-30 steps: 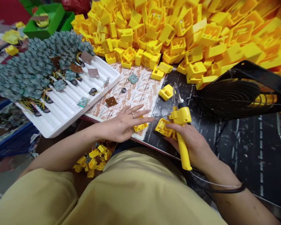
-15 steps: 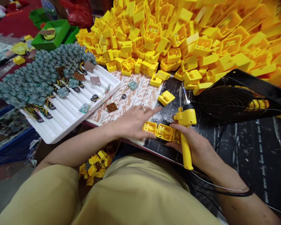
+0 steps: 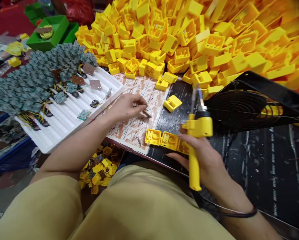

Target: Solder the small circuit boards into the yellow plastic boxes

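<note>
My left hand (image 3: 128, 108) is closed above the patterned paper, its fingers pinching a small brown circuit board (image 3: 147, 113) seen nearly edge-on. Whatever else lies under those fingers is hidden. My right hand (image 3: 205, 155) grips a yellow soldering gun (image 3: 194, 160), its metal tip pointing away from me. Just left of that hand, open yellow housings (image 3: 169, 140) stand in a row along the table's front edge, the rightmost partly covered by the fingers. A single yellow housing (image 3: 172, 103) sits farther back, between my two hands.
A big heap of yellow housings (image 3: 156, 30) fills the back. On the left, a white foam tray (image 3: 89, 100) carries many green circuit boards (image 3: 39, 76) with wires. At right lies a black fan (image 3: 239, 100). A box of yellow parts (image 3: 98, 170) is below the table edge.
My left hand has moved left and back from the row of housings onto the paper, and now pinches the brown board. My right hand still holds the soldering gun, slightly shifted.
</note>
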The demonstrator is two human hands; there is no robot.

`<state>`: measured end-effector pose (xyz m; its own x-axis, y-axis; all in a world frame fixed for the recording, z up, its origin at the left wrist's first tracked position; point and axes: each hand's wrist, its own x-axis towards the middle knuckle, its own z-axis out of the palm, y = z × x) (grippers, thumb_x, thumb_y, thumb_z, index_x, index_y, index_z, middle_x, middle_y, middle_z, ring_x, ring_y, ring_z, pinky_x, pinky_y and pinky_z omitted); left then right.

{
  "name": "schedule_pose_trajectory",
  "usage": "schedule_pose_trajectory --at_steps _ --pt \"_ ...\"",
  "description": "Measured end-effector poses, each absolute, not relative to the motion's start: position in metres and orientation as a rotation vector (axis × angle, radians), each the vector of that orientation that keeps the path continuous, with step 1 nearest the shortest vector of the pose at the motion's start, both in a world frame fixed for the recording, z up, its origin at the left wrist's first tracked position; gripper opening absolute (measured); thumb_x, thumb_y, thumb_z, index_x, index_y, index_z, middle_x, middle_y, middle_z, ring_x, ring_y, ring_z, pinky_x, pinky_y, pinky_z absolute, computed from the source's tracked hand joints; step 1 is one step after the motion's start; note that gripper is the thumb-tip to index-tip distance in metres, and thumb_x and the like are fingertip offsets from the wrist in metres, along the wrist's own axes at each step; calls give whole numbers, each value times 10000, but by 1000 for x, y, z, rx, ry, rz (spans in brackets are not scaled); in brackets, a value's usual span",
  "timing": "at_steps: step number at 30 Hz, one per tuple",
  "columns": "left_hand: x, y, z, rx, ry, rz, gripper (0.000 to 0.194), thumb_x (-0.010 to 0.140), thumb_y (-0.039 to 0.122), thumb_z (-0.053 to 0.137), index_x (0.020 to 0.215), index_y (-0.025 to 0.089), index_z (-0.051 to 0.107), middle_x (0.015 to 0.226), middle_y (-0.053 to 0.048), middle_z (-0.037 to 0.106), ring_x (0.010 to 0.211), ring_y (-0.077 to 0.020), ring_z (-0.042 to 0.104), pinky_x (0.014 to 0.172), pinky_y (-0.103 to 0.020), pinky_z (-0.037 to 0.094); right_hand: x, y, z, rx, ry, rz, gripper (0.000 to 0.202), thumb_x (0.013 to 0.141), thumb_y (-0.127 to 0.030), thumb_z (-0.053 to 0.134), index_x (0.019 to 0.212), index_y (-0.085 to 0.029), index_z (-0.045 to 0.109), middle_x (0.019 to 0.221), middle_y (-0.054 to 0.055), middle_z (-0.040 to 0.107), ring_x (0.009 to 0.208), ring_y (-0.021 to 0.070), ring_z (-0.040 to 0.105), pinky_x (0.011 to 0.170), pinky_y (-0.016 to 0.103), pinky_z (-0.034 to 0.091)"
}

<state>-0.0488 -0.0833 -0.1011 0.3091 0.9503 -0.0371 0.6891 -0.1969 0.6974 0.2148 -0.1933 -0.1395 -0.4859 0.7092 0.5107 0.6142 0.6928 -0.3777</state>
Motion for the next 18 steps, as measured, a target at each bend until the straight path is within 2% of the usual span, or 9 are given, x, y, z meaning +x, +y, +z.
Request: schedule_pose_trajectory --at_steps 3,7,11,13,15,16,18 --pt "-49 -93 -101 1690 1179 486 174 788 311 618 814 144 658 698 -12 681 658 -118 645 688 -255 522 187 -184 -135 -930 -2350 211 364 935 -296 584 1261 -188 463 950 74 635 886 212 626 892 403 533" --pt "-54 -95 -86 1754 906 314 200 739 361 679 763 164 659 761 -14 705 721 -121 655 717 -236 509 172 -177 -136 -939 -2392 183 266 960 -175 492 1225 -197 503 803 20 582 785 177 615 915 393 522" --pt "-50 -100 -72 1868 894 91 181 810 318 583 827 168 684 743 -22 717 699 -130 656 724 -262 497 185 -182 -131 -1010 -2307 140 349 926 -270 608 1255 -219 504 880 38 654 807 194 653 934 420 519" --pt "-41 -102 -71 2072 959 -14 163 812 252 558 826 169 698 715 -16 712 702 -139 647 813 -318 481 196 -188 -124 -1037 -2168 102 384 868 -277 694 1220 -258 540 911 26 688 768 187 665 834 358 549" --pt "-30 -104 -74 2343 1023 -101 162 809 210 553 788 175 710 730 -16 718 766 -158 641 968 -411 406 211 -200 -116 -1065 -2045 70 359 831 -269 735 1160 -304 595 816 -18 686 649 163 645 668 294 539" --pt "-26 -105 -76 2452 1042 -131 168 814 209 553 773 180 714 745 -19 723 802 -170 636 1024 -451 349 220 -207 -112 -1085 -2026 87 353 827 -301 740 1155 -327 614 751 -36 670 599 155 627 613 281 519" --pt "-19 -105 -80 2548 1064 -169 189 837 239 548 772 190 718 772 -25 734 847 -185 623 1063 -487 276 242 -225 -105 -1165 -2070 257 421 832 -439 715 1232 -368 603 691 -42 639 600 162 627 609 284 511"
